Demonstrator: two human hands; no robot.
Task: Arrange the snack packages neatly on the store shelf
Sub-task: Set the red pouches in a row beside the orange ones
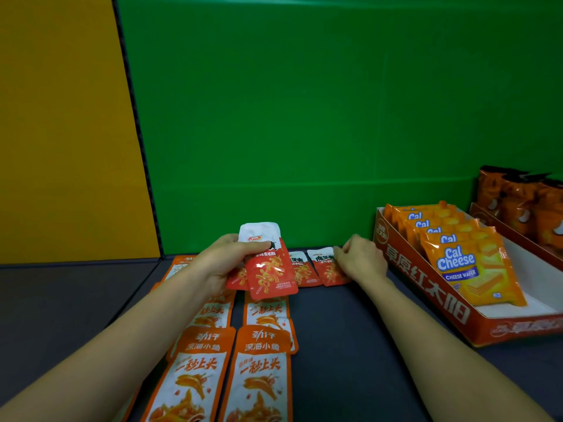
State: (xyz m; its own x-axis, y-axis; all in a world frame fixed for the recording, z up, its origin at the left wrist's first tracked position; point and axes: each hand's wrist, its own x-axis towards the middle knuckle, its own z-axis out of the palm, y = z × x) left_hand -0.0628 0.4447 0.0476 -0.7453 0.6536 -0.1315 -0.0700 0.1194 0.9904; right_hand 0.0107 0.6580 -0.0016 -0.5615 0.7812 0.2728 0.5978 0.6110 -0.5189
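Glossy red sachet (pixel 272 271), left hand (pixel 221 263)

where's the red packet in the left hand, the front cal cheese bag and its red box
red packet (pixel 272 271): head view, middle of its printed front
front cal cheese bag (pixel 469 280): head view, front face below the logo
red box (pixel 426 284): head view, long outer wall

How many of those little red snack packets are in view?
4. One red packet in the left hand; another peeking from behind it; a third lying flat beside; a fourth at the right hand. More may be hidden behind the hands.
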